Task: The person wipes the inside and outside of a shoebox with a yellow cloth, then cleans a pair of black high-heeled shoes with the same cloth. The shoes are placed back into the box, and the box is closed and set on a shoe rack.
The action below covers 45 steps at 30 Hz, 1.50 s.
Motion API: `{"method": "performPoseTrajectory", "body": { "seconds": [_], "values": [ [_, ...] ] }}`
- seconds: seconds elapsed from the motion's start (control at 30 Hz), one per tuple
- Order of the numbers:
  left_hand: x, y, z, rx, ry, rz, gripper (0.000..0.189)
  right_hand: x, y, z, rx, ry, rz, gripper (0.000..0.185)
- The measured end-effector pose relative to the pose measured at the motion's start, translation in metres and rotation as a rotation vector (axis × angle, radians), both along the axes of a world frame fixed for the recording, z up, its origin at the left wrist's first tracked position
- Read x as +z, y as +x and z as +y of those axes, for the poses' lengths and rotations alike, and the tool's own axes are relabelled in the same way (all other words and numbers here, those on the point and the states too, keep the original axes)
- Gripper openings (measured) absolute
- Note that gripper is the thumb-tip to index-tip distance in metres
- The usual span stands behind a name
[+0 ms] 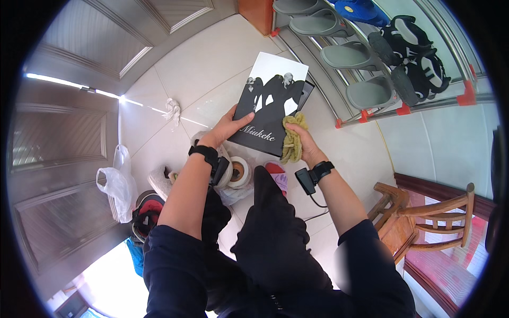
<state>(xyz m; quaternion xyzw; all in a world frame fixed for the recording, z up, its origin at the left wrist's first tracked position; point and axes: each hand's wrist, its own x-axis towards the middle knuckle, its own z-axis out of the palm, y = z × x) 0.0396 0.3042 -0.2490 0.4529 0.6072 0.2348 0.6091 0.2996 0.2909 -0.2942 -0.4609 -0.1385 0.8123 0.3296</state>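
A black and white cardboard box (pixel 272 99) is held tilted in front of me. Its face bears a printed picture of dark-clothed figures and script lettering. My left hand (pixel 227 128) grips the left edge, the thumb lying on the face and the fingers hidden beneath. In my right hand (pixel 305 145) is a bunched yellow-green cloth (pixel 293 139), pressed at the lower right edge of the box. A dark, framed-looking part (pixel 307 94) sticks out behind the right side; whether it belongs to the box cannot be told.
Grey slippers (pixel 350 55), blue sandals (pixel 360 12) and black shoes (pixel 417 59) sit on a metal shoe rack (pixel 326 93). Tape rolls (pixel 239 173) and a pink-purple slipper (pixel 277 175) are near my feet. Left are crumpled tissue (pixel 171 110), a plastic bag (pixel 119 187) and a panelled door (pixel 59 131); right, a wooden chair (pixel 401 226).
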Motion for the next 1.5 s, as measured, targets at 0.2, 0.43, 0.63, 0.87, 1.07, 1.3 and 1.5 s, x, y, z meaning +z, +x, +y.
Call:
{"method": "performPoseTrajectory", "body": {
  "seconds": [0.2,0.43,0.63,0.87,1.07,1.3,1.5],
  "values": [
    [-0.069,0.004,0.015,0.052,0.183,0.115,0.065,-0.022,-0.016,-0.002,-0.196,-0.019,-0.197,0.037],
    [-0.122,0.015,0.035,0.03,0.386,0.244,0.069,-0.037,-0.017,0.006,-0.115,0.229,-0.656,0.041],
    [-0.135,0.015,0.033,0.042,0.412,0.309,0.063,-0.059,-0.029,-0.005,-0.154,0.334,-0.743,0.051],
    [-0.144,0.008,0.021,-0.042,0.202,0.392,0.066,-0.082,-0.032,-0.027,-0.1,0.343,-0.773,0.069],
    [-0.165,0.011,0.012,0.048,0.153,0.318,0.083,-0.095,-0.04,-0.04,-0.005,0.428,-0.947,0.076],
    [-0.16,0.021,-0.015,0.134,0.347,0.391,0.103,-0.046,0.001,0.029,-0.281,0.692,-0.989,0.049],
    [-0.15,0.027,-0.017,0.077,0.281,0.418,0.11,-0.087,-0.035,0.048,0.337,1.343,-1.666,0.039]
  ]
}}
